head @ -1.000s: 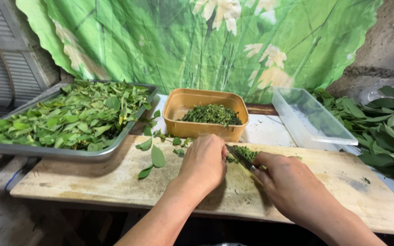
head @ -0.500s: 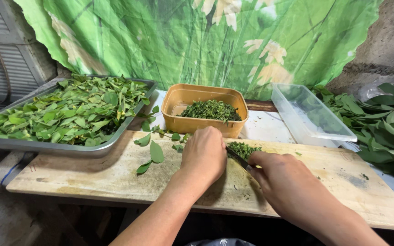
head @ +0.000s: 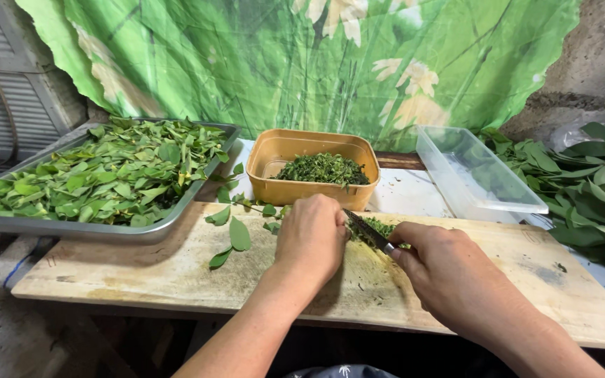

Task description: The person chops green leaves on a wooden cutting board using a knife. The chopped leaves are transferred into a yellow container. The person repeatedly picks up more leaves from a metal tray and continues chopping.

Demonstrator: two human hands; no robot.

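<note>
On the cutting board [head: 176,273], the right hand [head: 449,269] has its grip closed on a knife [head: 367,231] over chopped leaves [head: 379,229]. The left hand [head: 311,238], fingers curled, presses the leaves at nine o'clock of the blade. An orange tub [head: 316,187] sits at twelve o'clock.
</note>
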